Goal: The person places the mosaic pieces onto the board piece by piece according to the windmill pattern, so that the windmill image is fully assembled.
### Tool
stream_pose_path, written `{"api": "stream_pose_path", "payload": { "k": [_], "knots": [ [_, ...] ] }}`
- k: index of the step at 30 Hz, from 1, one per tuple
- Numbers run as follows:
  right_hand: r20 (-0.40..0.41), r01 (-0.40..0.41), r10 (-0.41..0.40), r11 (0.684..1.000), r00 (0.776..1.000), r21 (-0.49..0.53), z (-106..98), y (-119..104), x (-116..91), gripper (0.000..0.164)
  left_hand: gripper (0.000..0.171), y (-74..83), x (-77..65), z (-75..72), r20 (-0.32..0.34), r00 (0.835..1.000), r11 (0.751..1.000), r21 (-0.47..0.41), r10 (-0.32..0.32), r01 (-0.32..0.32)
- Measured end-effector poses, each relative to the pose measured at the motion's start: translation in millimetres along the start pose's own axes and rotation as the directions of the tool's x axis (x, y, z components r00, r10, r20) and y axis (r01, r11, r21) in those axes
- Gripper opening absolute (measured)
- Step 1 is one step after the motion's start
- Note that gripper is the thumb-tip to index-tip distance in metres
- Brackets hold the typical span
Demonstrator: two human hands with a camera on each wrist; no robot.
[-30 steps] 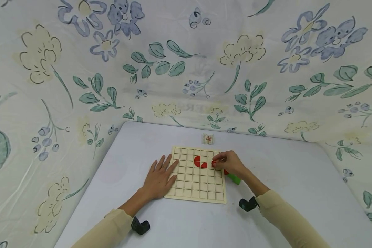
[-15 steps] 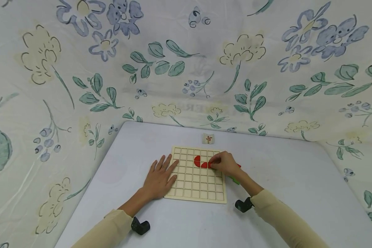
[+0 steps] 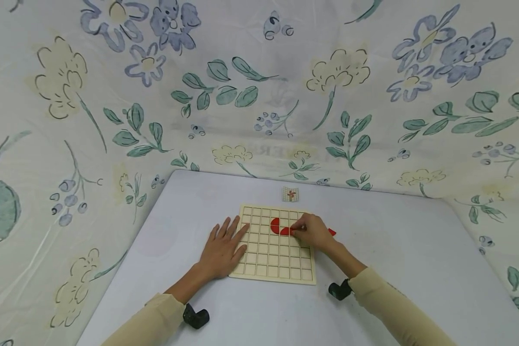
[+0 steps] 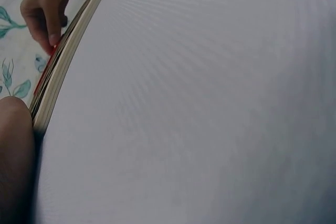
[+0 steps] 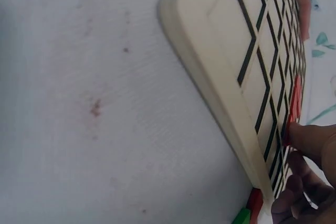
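A pale wooden grid board (image 3: 268, 259) lies on the white table. My left hand (image 3: 222, 250) rests on its left edge with the fingers spread. Red pieces fill a few squares in the board's upper part, among them a rounded one (image 3: 275, 226). At the right end of this red group, my right hand (image 3: 313, 232) pinches a red piece (image 5: 286, 134) against the board between thumb and fingers; the fingers hide most of it. In the right wrist view, a red block (image 5: 255, 203) and a green block (image 5: 242, 216) lie by the board's edge.
A small picture card (image 3: 290, 194) with a red pinwheel-like figure on a grid lies behind the board. Beyond the table's back edge hangs a flower-patterned cloth (image 3: 242, 110). Black wrist cameras (image 3: 196, 317) sit at both cuffs.
My right hand has moved a little left over the board, bringing the red piece up to the other red ones. The green block is now hidden in the head view. The left hand stays put.
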State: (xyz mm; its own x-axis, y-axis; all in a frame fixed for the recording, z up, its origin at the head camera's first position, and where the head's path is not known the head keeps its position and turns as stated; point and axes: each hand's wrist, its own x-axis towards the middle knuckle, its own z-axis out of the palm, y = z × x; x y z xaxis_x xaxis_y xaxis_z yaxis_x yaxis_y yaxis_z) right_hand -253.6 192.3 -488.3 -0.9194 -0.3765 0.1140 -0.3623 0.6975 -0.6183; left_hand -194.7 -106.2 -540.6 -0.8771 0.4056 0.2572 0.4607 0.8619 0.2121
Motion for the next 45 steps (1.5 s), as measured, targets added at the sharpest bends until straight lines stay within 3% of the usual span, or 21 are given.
{"api": "stream_pose_path", "payload": {
  "k": [11, 21, 29, 45],
  "knots": [
    [-0.083, 0.071, -0.074, 0.997, 0.994, -0.035, 8, 5, -3, 0.005, 0.058, -0.8, -2.4, 0.7, 0.032, 0.999, 0.999, 0.037, -0.017, 0.016],
    [-0.061, 0.083, -0.086, 0.995, 0.994, -0.054, 0, 0, -6, 0.005, 0.058, 0.5, -2.3, 0.2, 0.031, 0.999, 1.0, 0.026, -0.009, 0.008],
    [-0.064, 0.014, -0.016, 0.999, 0.998, -0.041, -15, 8, -10, 0.007, 0.058, 0.7, -0.9, -1.1, 0.04, 0.999, 1.0, 0.027, -0.014, 0.013],
    [-0.084, -0.092, 0.083, 0.99, 0.993, -0.107, -34, 28, -27, 0.011, 0.058, -0.4, -0.6, -1.8, 0.007, 1.0, 1.0, -0.001, 0.002, -0.002]
  ]
}}
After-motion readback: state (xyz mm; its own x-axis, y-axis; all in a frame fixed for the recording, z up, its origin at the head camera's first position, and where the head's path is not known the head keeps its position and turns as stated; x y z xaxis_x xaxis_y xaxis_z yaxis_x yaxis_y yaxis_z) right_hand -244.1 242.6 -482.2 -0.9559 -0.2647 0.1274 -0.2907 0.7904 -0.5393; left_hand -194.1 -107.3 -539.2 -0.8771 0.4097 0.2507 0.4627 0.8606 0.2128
